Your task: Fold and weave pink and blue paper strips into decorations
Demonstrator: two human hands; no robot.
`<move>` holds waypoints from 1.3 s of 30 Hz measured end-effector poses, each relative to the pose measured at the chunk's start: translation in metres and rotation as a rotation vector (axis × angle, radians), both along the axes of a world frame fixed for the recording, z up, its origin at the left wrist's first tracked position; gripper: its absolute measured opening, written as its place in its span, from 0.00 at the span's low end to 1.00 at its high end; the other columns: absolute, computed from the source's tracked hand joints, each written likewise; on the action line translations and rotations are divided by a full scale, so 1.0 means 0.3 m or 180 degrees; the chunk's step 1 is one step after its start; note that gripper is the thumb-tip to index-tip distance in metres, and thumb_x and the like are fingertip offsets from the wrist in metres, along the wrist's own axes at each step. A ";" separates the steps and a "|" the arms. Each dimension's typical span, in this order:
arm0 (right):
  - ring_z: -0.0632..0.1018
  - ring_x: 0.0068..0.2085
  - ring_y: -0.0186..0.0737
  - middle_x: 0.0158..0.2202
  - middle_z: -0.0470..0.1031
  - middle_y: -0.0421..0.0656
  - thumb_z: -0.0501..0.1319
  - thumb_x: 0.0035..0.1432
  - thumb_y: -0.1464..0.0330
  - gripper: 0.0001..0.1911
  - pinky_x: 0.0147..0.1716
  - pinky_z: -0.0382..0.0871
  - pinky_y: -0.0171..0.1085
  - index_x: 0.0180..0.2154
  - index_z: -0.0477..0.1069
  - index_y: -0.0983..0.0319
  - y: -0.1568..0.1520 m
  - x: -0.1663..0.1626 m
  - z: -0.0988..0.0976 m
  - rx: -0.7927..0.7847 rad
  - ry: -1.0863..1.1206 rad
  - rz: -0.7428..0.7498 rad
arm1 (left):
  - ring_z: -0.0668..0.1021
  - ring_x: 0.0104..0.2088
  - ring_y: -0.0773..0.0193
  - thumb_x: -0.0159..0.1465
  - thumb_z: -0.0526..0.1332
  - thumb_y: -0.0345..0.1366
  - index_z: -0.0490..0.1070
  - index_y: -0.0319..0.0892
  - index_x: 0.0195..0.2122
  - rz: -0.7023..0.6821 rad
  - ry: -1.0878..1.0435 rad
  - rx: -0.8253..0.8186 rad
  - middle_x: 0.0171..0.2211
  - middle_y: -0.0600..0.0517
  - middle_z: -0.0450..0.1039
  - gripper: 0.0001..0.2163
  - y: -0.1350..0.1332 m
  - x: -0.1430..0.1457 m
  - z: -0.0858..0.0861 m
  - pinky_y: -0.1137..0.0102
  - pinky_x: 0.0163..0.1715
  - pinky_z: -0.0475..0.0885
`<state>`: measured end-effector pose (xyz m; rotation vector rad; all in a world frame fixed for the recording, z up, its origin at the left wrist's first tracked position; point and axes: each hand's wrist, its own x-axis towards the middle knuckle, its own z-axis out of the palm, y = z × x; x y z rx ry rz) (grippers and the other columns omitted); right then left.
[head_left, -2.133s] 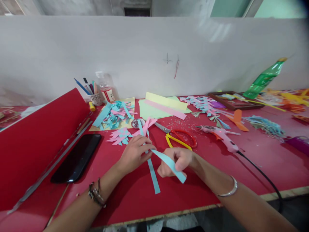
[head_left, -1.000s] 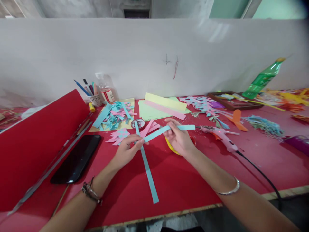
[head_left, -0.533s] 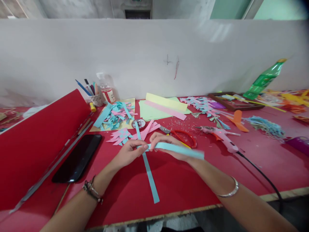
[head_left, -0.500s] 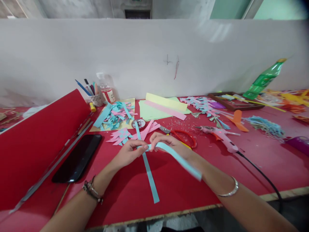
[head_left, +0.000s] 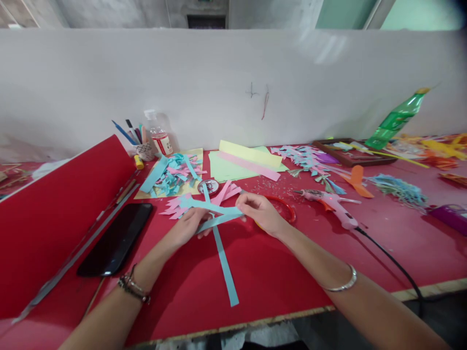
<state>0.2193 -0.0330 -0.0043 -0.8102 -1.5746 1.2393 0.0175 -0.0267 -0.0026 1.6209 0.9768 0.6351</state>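
A light-blue paper strip (head_left: 222, 219) is bent back on itself, with its fold at the right and its two lengths spreading leftward. My right hand (head_left: 261, 213) pinches it at the fold. Around the lower length, near its left end, my left hand (head_left: 189, 224) has its fingers closed; some fingertips are behind the paper. Beneath runs a second light-blue strip (head_left: 225, 267), flat on the red table. Pink and blue cut strips (head_left: 177, 206) lie just beyond my left hand. Red-handled scissors (head_left: 288, 209) are partly hidden behind my right hand.
A pink glue gun (head_left: 337, 209) with a black cord lies at the right. A phone (head_left: 116, 238) and a raised red board (head_left: 65, 223) are at the left. Paper cuttings (head_left: 175, 170), green sheets (head_left: 222, 170), a small round tin (head_left: 208, 187) and a green bottle (head_left: 397, 119) stand farther back.
The held strip's free end has swung from the right over to the left, so the strip is now doubled. My right hand has shifted right, my left hand slightly left.
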 end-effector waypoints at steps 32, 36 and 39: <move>0.66 0.33 0.33 0.30 0.64 0.40 0.59 0.49 0.67 0.05 0.34 0.60 0.33 0.27 0.66 0.62 0.006 0.005 0.000 0.0982 -0.1076 -0.0249 | 0.57 0.20 0.74 0.54 0.55 0.44 0.63 0.37 0.28 -0.0466 0.0724 0.0662 0.19 0.59 0.52 0.13 -0.005 0.016 0.011 0.77 0.19 0.54; 0.67 0.34 0.33 0.30 0.66 0.40 0.57 0.51 0.68 0.05 0.36 0.60 0.34 0.26 0.66 0.62 0.012 0.012 -0.005 0.0973 -0.1010 -0.0089 | 0.62 0.20 0.74 0.55 0.54 0.45 0.64 0.39 0.32 -0.0356 0.0387 0.0584 0.21 0.58 0.58 0.13 -0.009 0.016 0.011 0.78 0.19 0.56; 0.68 0.34 0.33 0.30 0.66 0.41 0.56 0.52 0.67 0.07 0.36 0.60 0.35 0.24 0.66 0.63 0.014 0.013 -0.007 0.0845 -0.0780 -0.0096 | 0.66 0.17 0.72 0.59 0.49 0.45 0.58 0.42 0.45 -0.0289 0.0219 0.0221 0.20 0.58 0.64 0.17 -0.011 0.014 0.011 0.77 0.17 0.59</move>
